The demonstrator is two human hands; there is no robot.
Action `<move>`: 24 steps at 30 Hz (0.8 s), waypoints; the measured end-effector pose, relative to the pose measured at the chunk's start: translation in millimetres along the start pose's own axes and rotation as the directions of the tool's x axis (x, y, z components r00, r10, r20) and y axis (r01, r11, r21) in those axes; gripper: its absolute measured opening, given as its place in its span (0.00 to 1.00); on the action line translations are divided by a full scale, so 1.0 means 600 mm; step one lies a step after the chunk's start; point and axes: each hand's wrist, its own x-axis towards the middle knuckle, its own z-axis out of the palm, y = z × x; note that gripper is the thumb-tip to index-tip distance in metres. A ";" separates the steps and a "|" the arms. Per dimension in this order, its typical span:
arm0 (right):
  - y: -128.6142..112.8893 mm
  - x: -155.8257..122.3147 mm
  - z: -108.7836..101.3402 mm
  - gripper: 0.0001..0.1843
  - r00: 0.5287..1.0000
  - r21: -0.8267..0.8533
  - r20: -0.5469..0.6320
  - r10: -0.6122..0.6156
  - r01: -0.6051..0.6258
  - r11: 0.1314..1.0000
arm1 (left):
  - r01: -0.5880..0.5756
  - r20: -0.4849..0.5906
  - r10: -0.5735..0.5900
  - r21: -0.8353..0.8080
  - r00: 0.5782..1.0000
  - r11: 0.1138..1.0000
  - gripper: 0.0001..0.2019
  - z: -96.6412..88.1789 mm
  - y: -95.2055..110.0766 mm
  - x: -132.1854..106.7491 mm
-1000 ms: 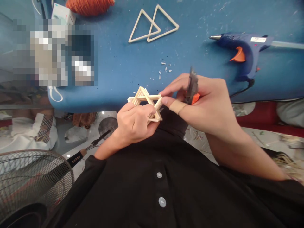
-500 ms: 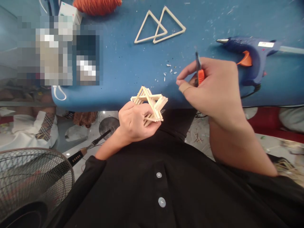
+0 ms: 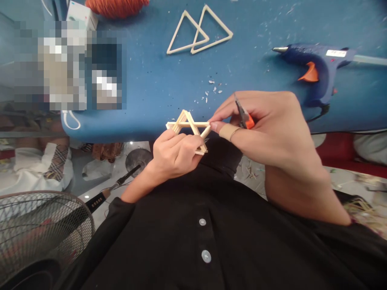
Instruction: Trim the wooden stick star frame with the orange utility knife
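My left hand [image 3: 177, 153] is closed around a stack of star-shaped frames [image 3: 193, 124] made of pale wooden sticks, just off the table's near edge. My right hand [image 3: 266, 125] is at the star's right corner, with thumb and forefinger pinched together at the stick tip. Tucked in that same hand is an orange-handled cutter knife [image 3: 248, 121], its dark pointed blade sticking up beyond the fingers. A tan bandage [image 3: 229, 132] wraps the right thumb. Farther back on the table, two stick triangles [image 3: 198, 43] lie overlapping.
A blue glue gun [image 3: 325, 66] with an orange trigger lies at the right of the blue table [image 3: 142, 88]. White scraps [image 3: 211, 82] dot the surface. Orange yarn [image 3: 117, 6] and a white box [image 3: 81, 17] stand at the back left. A fan [image 3: 45, 233] is at lower left.
My right hand has moved left and slightly down, bringing its fingertips onto the star's right corner. The cutter knife has come along, its blade now tilted left. My left hand keeps its hold.
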 end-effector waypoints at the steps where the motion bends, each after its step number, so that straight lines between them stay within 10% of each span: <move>1: 0.002 0.000 0.000 0.13 1.000 -0.007 0.007 0.011 -0.010 1.000 | -0.020 -0.007 0.020 -0.010 1.000 1.000 0.08 0.004 -0.001 -0.002; 8: 0.015 0.020 0.006 0.13 0.989 -0.271 -0.017 0.148 -0.147 0.951 | 0.079 0.062 -0.072 -0.127 0.995 0.989 0.15 -0.009 0.004 -0.005; 14: 0.021 0.040 0.005 0.09 0.984 -0.436 -0.094 0.152 -0.178 0.882 | 0.499 0.193 -0.471 -0.136 0.861 0.856 0.20 -0.033 0.019 -0.028; 24: 0.008 0.005 -0.016 0.12 0.996 -0.402 -0.088 0.011 -0.045 0.915 | 0.475 0.240 -0.442 -0.104 0.865 0.874 0.19 -0.044 0.012 -0.023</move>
